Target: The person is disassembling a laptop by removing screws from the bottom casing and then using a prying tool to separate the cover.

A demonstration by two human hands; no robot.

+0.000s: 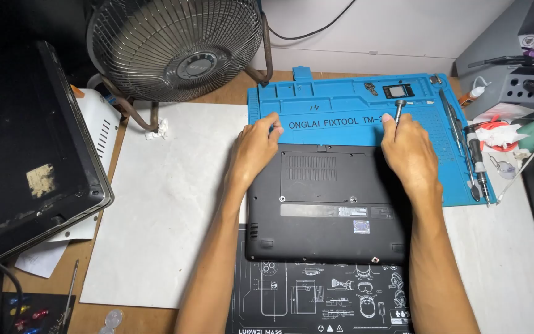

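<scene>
With the right hand (410, 154) clamped on a screwdriver (399, 111) and the left hand (256, 148) loosely gripping the laptop (326, 204), the tip could slip and scratch it.

Black laptop (326, 204) lies underside-up, partly on the blue mat (341, 108); screwdriver (399, 110) apparently upright.

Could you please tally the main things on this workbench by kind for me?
Laptops, undersides up: 2, a black laptop under both hands, a second laptop at the left edge
Work mats: 2, a blue mat, a black mat
Fans: 1, a metal fan
Total: 5
</scene>
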